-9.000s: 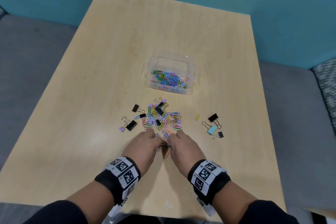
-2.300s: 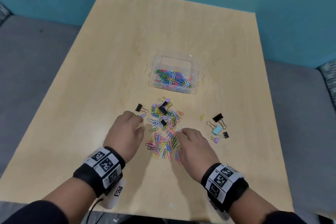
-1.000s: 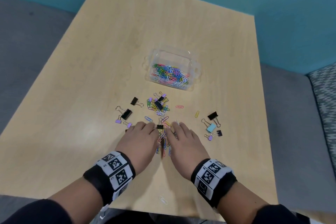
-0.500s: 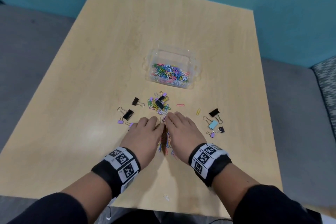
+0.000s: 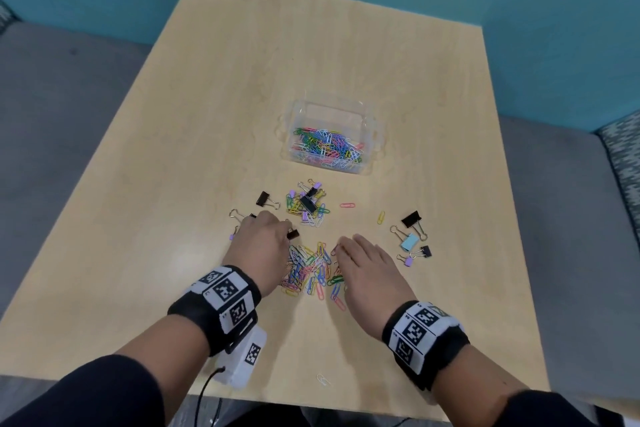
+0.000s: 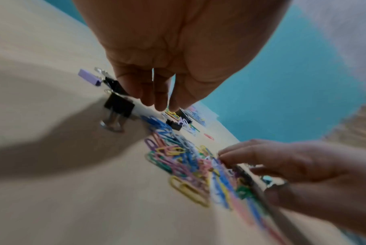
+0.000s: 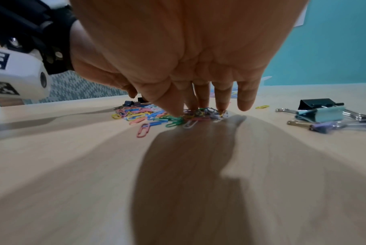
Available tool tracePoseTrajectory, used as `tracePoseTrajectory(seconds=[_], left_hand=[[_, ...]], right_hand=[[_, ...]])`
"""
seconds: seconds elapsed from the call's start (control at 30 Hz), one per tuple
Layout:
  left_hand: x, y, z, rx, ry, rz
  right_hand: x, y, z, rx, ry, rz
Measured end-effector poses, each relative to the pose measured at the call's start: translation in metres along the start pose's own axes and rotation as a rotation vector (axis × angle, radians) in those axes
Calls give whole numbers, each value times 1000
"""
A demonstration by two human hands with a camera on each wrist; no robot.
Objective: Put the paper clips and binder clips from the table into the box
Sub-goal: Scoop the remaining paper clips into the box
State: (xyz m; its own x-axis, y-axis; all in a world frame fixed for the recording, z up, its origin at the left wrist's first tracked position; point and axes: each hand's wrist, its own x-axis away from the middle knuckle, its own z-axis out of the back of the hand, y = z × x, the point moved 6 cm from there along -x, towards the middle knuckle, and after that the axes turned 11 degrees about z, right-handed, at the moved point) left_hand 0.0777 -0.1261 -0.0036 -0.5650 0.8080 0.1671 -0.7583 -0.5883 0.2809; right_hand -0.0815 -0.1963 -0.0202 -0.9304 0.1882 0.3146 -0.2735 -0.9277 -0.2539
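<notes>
A clear plastic box [image 5: 370,135] at the table's middle holds many coloured paper clips. A loose pile of paper clips [image 5: 311,270] lies between my hands. My left hand [image 5: 277,229] hovers at the pile's left with straight fingers pointing down beside a black binder clip [image 6: 119,104] and holds nothing. My right hand [image 5: 346,248] lies flat at the pile's right, its fingertips [image 7: 175,111] pressing on clips. A smaller heap of paper clips and binder clips [image 5: 306,206] sits between the pile and the box.
Several binder clips [image 5: 412,236], black, blue and purple, lie to the right of my right hand. A black binder clip [image 5: 266,199] lies at the left. Single clips, pink [image 5: 347,205] and yellow [image 5: 381,217], lie apart. A white clip [image 5: 322,380] rests near the table's front edge.
My hands, pressed side by side half a second ago, have spread apart. The left went left, the right stayed low, and the paper clip pile between them is uncovered.
</notes>
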Motion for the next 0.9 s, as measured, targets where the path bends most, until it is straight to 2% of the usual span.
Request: tracePoseTrajectory(seconds=[0.13, 0.3, 0.53, 0.73, 0.9], left_hand=[[3, -12, -15, -137, -74, -8], [2, -20, -7, -288, -83, 85], [-1, 23, -19, -301, -138, -237], [6, 27, -25, -261, -132, -278], [3, 15, -25, -155, -124, -253]], right_hand=[[-14, -8, 6, -30, 46, 26], [-42, -10, 8, 3, 35, 52], [-26, -9, 8, 58, 48, 67], [-33, -9, 13, 34, 79, 69], [-42, -12, 9, 75, 3, 84]])
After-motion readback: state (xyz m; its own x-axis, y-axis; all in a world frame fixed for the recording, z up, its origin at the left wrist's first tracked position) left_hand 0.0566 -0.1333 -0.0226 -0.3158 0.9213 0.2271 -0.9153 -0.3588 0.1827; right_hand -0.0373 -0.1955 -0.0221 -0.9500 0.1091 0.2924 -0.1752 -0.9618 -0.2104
